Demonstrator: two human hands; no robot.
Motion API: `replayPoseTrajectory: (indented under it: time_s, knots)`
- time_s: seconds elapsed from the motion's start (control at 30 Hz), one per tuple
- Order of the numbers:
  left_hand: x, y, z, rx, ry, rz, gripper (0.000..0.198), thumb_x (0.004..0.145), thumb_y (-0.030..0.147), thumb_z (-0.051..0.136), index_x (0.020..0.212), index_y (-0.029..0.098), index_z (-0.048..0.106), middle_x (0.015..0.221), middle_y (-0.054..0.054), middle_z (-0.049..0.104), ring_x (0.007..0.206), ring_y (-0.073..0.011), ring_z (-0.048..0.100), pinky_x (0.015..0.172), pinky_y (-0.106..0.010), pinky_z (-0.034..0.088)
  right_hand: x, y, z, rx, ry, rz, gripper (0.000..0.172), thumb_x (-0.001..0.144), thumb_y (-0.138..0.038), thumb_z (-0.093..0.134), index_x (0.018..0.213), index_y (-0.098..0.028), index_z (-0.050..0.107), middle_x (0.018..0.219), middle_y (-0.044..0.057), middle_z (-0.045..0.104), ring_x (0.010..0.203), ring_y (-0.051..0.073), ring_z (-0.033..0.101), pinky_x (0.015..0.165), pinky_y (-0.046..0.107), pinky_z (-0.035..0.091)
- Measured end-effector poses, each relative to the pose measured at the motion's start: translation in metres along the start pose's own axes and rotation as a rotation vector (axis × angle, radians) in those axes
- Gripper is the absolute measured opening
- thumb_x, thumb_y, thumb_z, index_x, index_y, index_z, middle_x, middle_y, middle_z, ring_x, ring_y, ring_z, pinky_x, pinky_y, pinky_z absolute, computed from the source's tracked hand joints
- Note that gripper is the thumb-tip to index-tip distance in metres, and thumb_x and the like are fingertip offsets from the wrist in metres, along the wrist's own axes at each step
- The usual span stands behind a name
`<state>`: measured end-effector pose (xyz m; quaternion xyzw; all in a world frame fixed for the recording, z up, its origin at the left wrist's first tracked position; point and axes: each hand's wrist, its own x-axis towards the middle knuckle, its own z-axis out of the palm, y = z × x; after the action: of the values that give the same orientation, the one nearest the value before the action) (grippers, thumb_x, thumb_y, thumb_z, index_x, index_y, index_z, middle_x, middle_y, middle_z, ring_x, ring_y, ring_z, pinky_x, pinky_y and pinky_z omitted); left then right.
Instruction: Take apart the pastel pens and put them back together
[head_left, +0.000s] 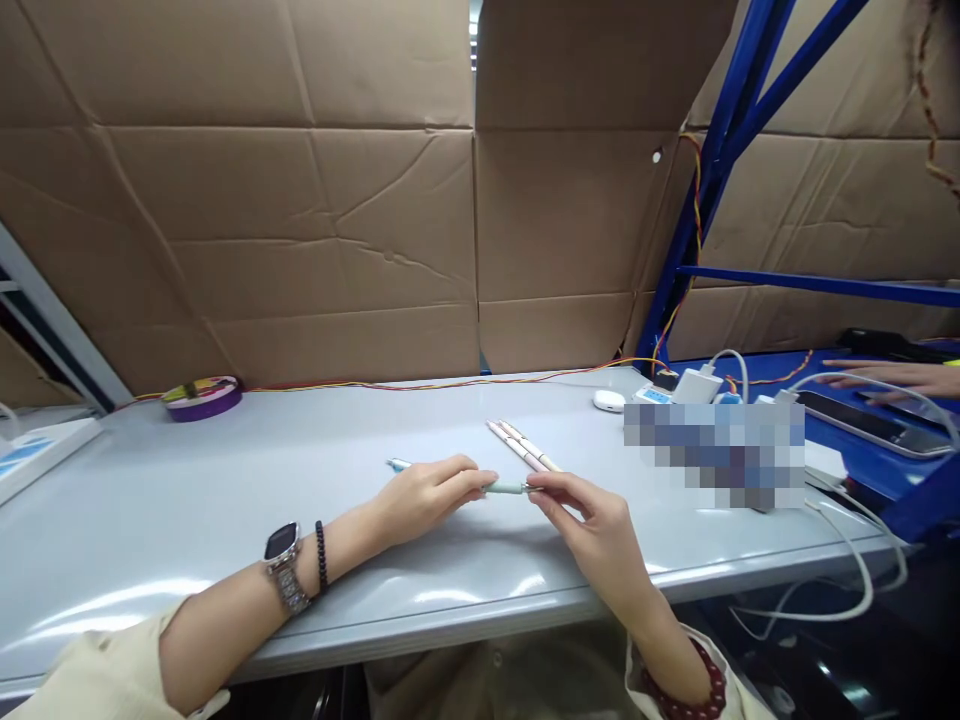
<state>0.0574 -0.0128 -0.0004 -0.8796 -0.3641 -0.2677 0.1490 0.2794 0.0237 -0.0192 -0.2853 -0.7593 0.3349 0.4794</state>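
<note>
Your left hand (435,497) holds the left end of the pale green pen (505,488), seemingly steadying it over the worktop (300,450); just beyond lie two white pens (519,448), apparently kept within reach; your right hand (592,520) pinches the green pen's right end. Leftward there's room; nearer, the worktop's edge (450,620); rightward, a white charger (694,385) crowds in.

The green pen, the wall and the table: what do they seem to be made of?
Green pen: probably smooth plastic, from its even pale colour. Wall: matte cardboard, from its creases and folds. Table: glossy, from its highlights; perhaps painted metal or coated board.
</note>
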Motion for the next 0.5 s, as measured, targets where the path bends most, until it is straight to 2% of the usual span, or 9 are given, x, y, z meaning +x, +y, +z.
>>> replayPoseTrajectory:
  time_s: [0.17, 0.3, 0.5]
  knots:
    - [-0.0008, -0.0002, 0.0011, -0.006, -0.016, -0.038, 0.025, 0.099, 0.024, 0.026, 0.105, 0.017, 0.049, 0.091, -0.006, 0.06, 0.067, -0.0119, 0.059, 0.058, -0.02, 0.047, 0.0003, -0.0002, 0.0004, -0.042, -0.007, -0.011, 0.014, 0.084, -0.027, 0.056, 0.091, -0.021, 0.066, 0.092, 0.003, 0.071, 0.081, 0.019, 0.066, 0.075, 0.03, 0.053]
    - [-0.0033, -0.0016, 0.0022, 0.015, -0.042, -0.012, 0.022, 0.098, 0.023, 0.029, 0.105, 0.017, 0.049, 0.092, -0.006, 0.061, 0.07, -0.0121, 0.059, 0.058, -0.02, 0.046, 0.0006, -0.0008, -0.0005, -0.177, -0.045, -0.069, 0.016, 0.088, -0.031, 0.051, 0.088, -0.021, 0.063, 0.086, 0.003, 0.069, 0.076, 0.018, 0.063, 0.071, 0.028, 0.049]
    - [-0.0047, -0.0023, 0.0028, 0.068, -0.091, 0.013, 0.023, 0.097, 0.022, 0.031, 0.104, 0.017, 0.052, 0.091, -0.005, 0.061, 0.067, -0.0125, 0.059, 0.057, -0.02, 0.045, 0.0028, -0.0015, 0.0002, -0.433, -0.183, -0.058, 0.038, 0.095, -0.035, 0.033, 0.065, -0.02, 0.051, 0.06, 0.0, 0.054, 0.056, 0.015, 0.05, 0.054, 0.026, 0.04]
